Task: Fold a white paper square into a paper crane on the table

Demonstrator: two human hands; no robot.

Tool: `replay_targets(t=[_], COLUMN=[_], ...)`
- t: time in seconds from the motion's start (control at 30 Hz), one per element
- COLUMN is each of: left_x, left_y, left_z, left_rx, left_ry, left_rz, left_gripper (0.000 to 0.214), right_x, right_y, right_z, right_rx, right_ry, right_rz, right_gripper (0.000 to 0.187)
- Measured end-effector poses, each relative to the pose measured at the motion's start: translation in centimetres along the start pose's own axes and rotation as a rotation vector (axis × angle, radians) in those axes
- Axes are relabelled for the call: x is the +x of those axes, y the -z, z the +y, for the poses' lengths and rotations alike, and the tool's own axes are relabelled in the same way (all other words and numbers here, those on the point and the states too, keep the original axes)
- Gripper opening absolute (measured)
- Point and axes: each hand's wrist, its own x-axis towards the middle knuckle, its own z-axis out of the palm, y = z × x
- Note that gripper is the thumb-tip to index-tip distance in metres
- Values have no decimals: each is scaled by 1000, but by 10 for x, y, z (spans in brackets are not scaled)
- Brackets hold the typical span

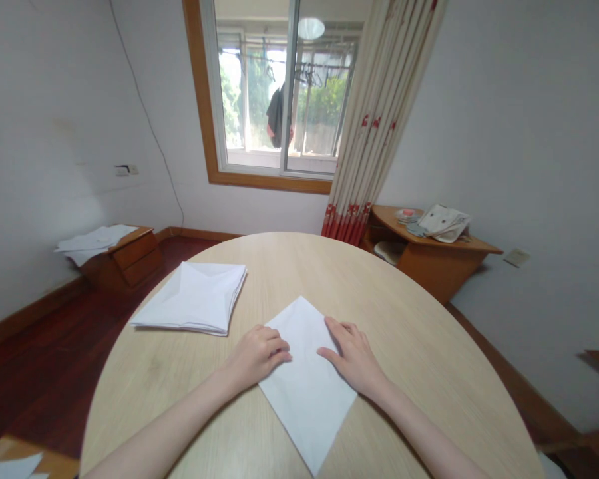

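Two hands rest on the desk, both on one sheet. The left hand (pixel 257 352) lies at the sheet's left corner with its fingers curled in and the fingertips on the paper; whether it pinches the edge or only presses on it cannot be told. The right hand (pixel 352 357) lies open and flat, palm down, fingers spread over the right half of the sheet. The two hands are near each other, with a bare strip of paper between them.

The white sheet (pixel 307 386) lies single on the near middle of the round wooden desk (pixel 409 332), turned like a diamond: one corner points far, one points near toward the person.

To the far left on the desk sits one stack of folded white paper (pixel 192 297), well apart from the sheet; its count of leaves cannot be told.

Off the desk, one low wooden cabinet (pixel 132 256) stands at the left wall with loose papers (pixel 96 241) on top. One corner shelf (pixel 432 256) stands at the right, bearing small items. One curtain (pixel 379 113) hangs beside one window (pixel 252 86), and one dark garment (pixel 275 116) hangs outside it.
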Motion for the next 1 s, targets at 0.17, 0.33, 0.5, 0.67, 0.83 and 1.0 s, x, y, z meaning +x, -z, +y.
replay_targets(t=[0.17, 0.33, 0.5, 0.67, 0.83, 1.0], left_x=[1, 0, -1, 0, 1, 1], left_y=[2, -2, -6, -5, -5, -5], left_z=[1, -2, -4, -4, -2, 0], left_rx=[-7, -78, -162, -198, -233, -227], left_ry=[99, 209, 277, 267, 339, 396], left_rz=[12, 61, 65, 109, 126, 79], left_gripper=[18, 54, 71, 77, 92, 104], right_x=[1, 2, 3, 2, 2, 0], right_y=[9, 15, 13, 7, 5, 9], right_z=[3, 4, 5, 8, 10, 5], right_rx=[78, 137, 161, 139, 143, 141], right_ry=[-24, -25, -31, 18, 70, 5], right_rz=[-80, -120, -92, -43, -2, 9], right_gripper=[68, 79, 81, 78, 82, 92])
